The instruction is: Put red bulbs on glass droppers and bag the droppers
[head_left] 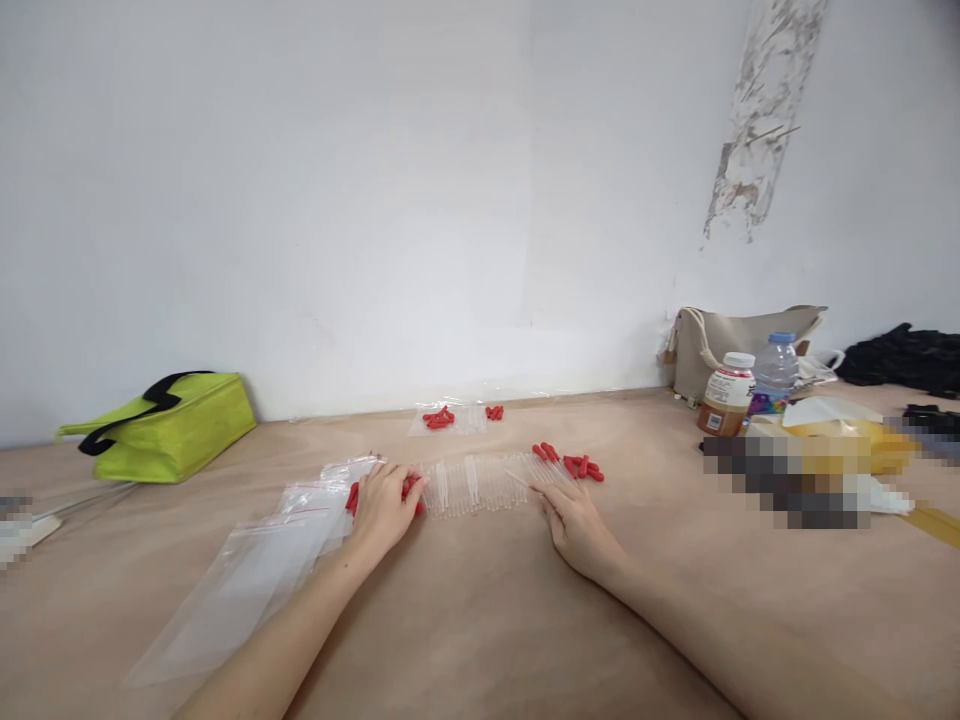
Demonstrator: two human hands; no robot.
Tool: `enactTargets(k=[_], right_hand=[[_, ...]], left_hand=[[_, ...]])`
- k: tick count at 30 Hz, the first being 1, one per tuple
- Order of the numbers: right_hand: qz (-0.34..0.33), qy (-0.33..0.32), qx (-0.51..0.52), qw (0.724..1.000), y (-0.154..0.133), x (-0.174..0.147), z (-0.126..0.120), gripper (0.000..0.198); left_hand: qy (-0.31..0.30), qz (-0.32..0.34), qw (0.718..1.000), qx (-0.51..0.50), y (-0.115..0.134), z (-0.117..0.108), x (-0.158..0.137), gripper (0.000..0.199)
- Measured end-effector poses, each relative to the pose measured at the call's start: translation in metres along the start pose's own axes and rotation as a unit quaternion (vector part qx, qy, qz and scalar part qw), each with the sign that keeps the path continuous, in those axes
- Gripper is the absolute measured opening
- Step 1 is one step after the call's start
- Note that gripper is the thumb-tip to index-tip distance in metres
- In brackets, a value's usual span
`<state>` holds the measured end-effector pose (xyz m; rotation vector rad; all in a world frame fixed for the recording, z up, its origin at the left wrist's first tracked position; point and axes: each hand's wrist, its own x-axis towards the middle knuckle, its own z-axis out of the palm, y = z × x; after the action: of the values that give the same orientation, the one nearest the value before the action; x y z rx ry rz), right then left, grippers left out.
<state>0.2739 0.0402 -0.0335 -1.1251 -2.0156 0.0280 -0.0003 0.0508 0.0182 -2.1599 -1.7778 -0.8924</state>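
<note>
A row of thin clear tubes [472, 485] lies side by side on the brown table covering, between my two hands. My left hand [385, 505] rests at the row's left end, fingers spread and lowered over a small pile of red bulb-like pieces [412, 490]; its fingertips are partly hidden. At the right end, my right hand [571, 515] has thumb and forefinger together on what looks like one slanting clear tube [519, 480]. Just beyond that hand lie several more red bulb-like pieces [583, 467]. Clear zip bags [251, 560] overlap beside my left forearm.
Near the wall, a clear bag [471, 420] carries more red pieces. A lime-green bag [180, 425] with a black strap stands at the left. Rightward are a beige bag [690, 350], a brown drink bottle [726, 400], a blue-capped bottle [776, 375] and yellow packaging [832, 435].
</note>
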Motion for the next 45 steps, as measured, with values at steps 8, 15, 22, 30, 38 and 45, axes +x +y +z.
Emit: enactTargets(k=[8, 15, 22, 30, 38, 45], right_hand=[[0.011, -0.01, 0.069, 0.998, 0.0, 0.0, 0.0, 0.024], [-0.033, -0.045, 0.05, 0.997, -0.016, 0.004, -0.005, 0.022], [-0.059, -0.05, 0.01, 0.997, -0.019, 0.005, -0.006, 0.021], [-0.076, -0.063, 0.003, 0.995, -0.023, 0.005, -0.008, 0.023], [-0.095, -0.066, 0.004, 0.993, -0.023, 0.005, -0.008, 0.02], [-0.115, -0.076, 0.017, 0.99, -0.019, 0.006, -0.007, 0.019]], left_hand=[[-0.037, -0.059, 0.918, -0.391, 0.029, 0.011, -0.017, 0.028], [-0.091, -0.111, 0.861, -0.487, 0.052, 0.024, -0.036, 0.023], [-0.101, -0.077, 0.881, -0.456, 0.049, 0.028, -0.04, 0.026], [-0.123, -0.044, 0.895, -0.427, 0.052, 0.025, -0.04, 0.02], [-0.131, -0.032, 0.911, -0.391, 0.053, 0.023, -0.041, 0.021], [-0.119, 0.019, 0.93, -0.347, 0.055, 0.021, -0.042, 0.019]])
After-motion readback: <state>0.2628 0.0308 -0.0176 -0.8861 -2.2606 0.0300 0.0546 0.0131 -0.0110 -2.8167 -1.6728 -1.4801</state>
